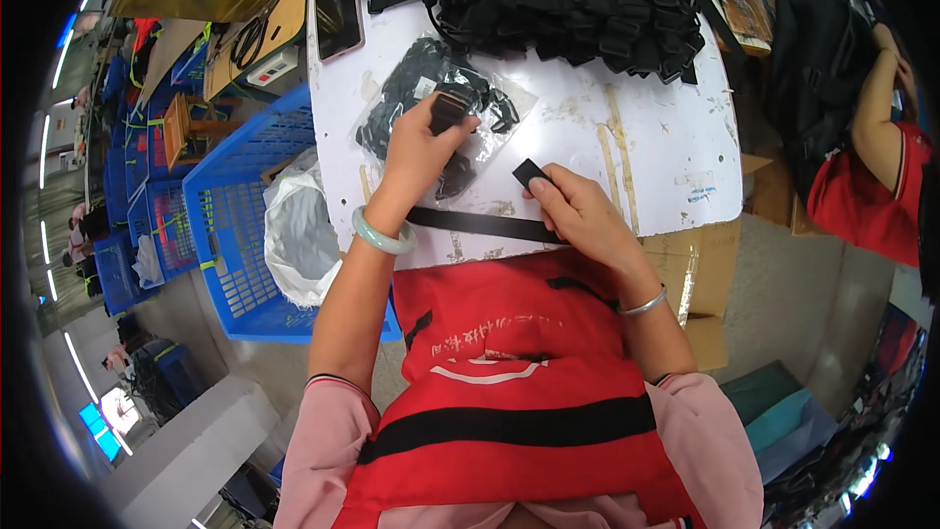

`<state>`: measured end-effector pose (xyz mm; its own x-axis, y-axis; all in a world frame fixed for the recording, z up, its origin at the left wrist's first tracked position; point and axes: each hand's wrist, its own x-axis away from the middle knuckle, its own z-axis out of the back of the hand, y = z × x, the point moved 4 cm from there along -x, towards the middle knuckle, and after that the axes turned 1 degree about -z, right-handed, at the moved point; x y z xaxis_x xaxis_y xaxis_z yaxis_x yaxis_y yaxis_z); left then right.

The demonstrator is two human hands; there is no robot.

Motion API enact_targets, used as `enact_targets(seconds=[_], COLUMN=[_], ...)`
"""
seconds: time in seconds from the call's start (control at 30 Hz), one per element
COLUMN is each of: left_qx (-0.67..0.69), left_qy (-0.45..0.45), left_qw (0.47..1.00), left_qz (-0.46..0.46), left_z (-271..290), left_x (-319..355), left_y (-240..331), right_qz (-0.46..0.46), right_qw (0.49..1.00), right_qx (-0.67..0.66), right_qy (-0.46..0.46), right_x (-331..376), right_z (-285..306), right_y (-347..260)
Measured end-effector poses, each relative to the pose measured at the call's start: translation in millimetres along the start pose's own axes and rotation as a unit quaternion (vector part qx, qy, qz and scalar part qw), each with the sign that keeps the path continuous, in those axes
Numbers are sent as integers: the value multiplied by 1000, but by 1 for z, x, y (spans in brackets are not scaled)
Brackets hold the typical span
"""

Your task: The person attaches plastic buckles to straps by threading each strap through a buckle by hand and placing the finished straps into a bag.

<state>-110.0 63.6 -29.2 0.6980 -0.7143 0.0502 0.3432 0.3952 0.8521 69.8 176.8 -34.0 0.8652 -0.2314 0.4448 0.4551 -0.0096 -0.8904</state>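
My left hand (419, 155) is closed on a black plastic buckle (449, 112), held above an open clear bag of black buckles (409, 80). Between finger and thumb of my right hand (589, 213) is the end of a black webbing strap (529, 172). A length of that webbing runs across the near edge of the white table (578, 127), from below my left wrist to my right hand. The fingers hide whether the strap joins the buckle.
A large heap of black straps (578, 0) fills the table's far side, with a phone (339, 16) at far left. Beside the table on the left stand a blue plastic crate (230, 264) and a white sack (311, 235). Another person's arm (878, 122) reaches black fabric at right.
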Motion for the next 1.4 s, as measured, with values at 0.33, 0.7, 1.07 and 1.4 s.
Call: enact_targets(seconds=[0.33,0.7,1.07,1.4], left_qx=[378,470,431,453], left_qy=[47,-41,-108,-93], left_qw=[899,858,870,856], left_qz=[215,205,212,232], left_z=[-10,-9,-12,-17], left_x=[46,65,71,76], left_y=[0,3,3,3], right_qz=[237,201,182,186], right_qw=[918,941,926,933], right_qx=[273,250,326,306], right_qy=[162,107,51,46], right_x=[-22,-12,-3,-6], right_z=[-25,-24,-22,-24], right_y=[-44,-45,-44,-34])
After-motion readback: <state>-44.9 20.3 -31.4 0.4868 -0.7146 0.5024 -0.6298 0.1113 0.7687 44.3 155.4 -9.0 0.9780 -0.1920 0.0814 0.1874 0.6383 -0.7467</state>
